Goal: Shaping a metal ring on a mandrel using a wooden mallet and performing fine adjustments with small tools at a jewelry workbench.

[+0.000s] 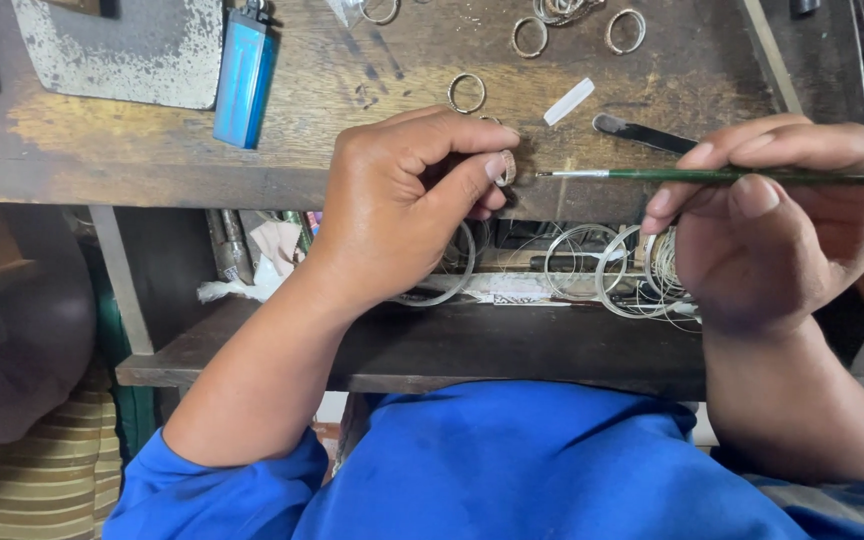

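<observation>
Scarred wood formed your worktop (352, 150), strewn with loose rings (467, 92) beside a blue lighter (245, 75). Your left hand (402, 200) pinched a small ring (507, 168) at the worktop's front edge. Your right hand (782, 220) gripped a green brush (732, 176), tip just beside it.

Jeweller's workshop, worn wooden bench (352, 150), loose metal rings (467, 92), wire coils (592, 262) below
</observation>
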